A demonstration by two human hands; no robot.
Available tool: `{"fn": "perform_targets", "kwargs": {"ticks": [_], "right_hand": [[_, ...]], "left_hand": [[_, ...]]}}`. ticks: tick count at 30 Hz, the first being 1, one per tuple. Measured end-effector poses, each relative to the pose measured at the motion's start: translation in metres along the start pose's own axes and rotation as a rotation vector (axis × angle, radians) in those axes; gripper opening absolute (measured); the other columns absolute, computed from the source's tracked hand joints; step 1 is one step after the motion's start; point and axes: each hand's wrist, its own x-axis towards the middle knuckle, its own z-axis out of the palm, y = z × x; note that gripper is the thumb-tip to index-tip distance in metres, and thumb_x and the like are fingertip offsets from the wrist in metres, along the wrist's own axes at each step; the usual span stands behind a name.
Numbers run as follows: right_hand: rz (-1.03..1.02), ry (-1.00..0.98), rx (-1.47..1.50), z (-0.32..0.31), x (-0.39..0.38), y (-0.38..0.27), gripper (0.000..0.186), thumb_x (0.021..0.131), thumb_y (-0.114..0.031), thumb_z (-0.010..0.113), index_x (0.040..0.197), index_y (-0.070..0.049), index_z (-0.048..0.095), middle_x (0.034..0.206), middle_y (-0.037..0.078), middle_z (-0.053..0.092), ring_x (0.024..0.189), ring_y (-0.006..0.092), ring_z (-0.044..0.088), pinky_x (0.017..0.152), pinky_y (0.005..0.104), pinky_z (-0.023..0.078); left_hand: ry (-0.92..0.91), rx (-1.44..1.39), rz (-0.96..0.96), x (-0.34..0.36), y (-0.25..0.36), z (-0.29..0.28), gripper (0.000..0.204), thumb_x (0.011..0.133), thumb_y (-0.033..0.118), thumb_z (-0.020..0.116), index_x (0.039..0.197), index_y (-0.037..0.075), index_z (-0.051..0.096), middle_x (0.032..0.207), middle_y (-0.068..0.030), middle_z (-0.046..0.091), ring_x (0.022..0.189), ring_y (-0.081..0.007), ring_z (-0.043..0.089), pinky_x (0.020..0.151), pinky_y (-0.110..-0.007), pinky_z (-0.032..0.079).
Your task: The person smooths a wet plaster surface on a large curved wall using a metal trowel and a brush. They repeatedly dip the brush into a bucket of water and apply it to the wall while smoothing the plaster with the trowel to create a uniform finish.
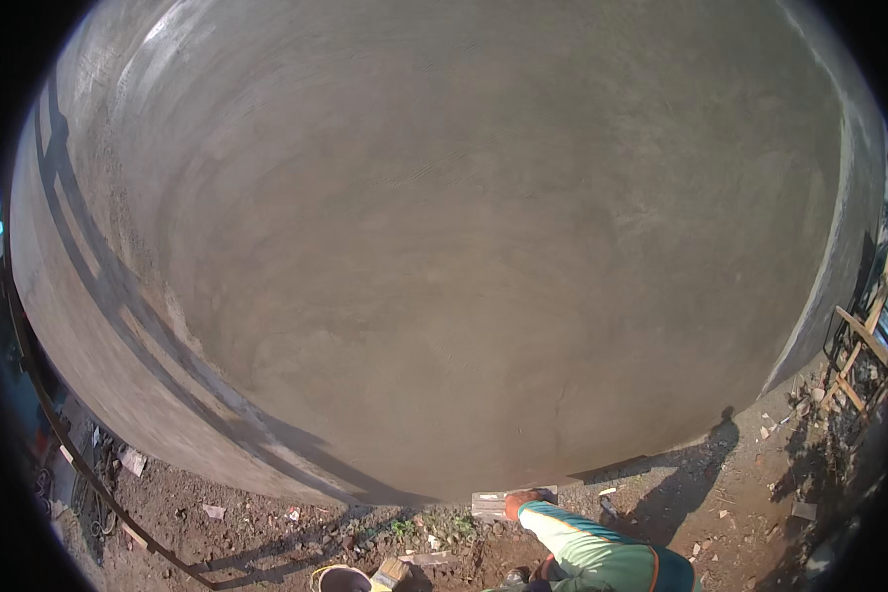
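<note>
My right hand (525,501) is closed on a flat, pale rectangular plastering float (488,506). The float is at the foot of a grey plastered wall (483,296), and I cannot tell whether it presses on the surface. Fingers wrap over the float's back, hiding its handle. My right forearm, in a pale green sleeve with teal and orange trim (597,543), reaches in from the lower right. My left hand does not show. Near the lower edge a bucket (342,580) stands beside a wide brush (392,571) with pale bristles.
Bare soil (266,523) with stones and rubble runs along the wall's base. A long, thin dark strip (79,469) curves along the left side. Wooden pieces (863,340) lean among debris at the far right. Shadows fall across the left wall and the ground.
</note>
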Motion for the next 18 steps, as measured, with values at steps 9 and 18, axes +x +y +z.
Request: {"fn": "perform_targets", "kwargs": {"ticks": [9,18], "right_hand": [[0.886,-0.077,0.565,0.191,-0.322,0.237,0.044,0.091,-0.035,0.068,0.130,-0.014,0.068,0.112,0.015,0.069,0.104,0.0317,0.064,0.084,0.0517,0.052],[1.124,0.018,0.856,0.305,-0.512,0.237,0.042,0.092,-0.033,0.067,0.129,-0.014,0.066,0.099,0.013,0.065,0.086,0.0312,0.060,0.072,0.0520,0.048]], "left_hand": [[0.841,0.499,0.138,0.039,-0.030,0.014,0.024,0.101,0.029,0.066,0.110,0.007,0.068,0.101,-0.0105,0.072,0.087,-0.0267,0.069,0.077,-0.040,0.059],[0.792,0.495,0.084,0.008,-0.058,0.006,0.023,0.098,0.027,0.069,0.111,0.007,0.067,0.100,-0.0104,0.071,0.083,-0.0260,0.069,0.073,-0.039,0.059]]}}
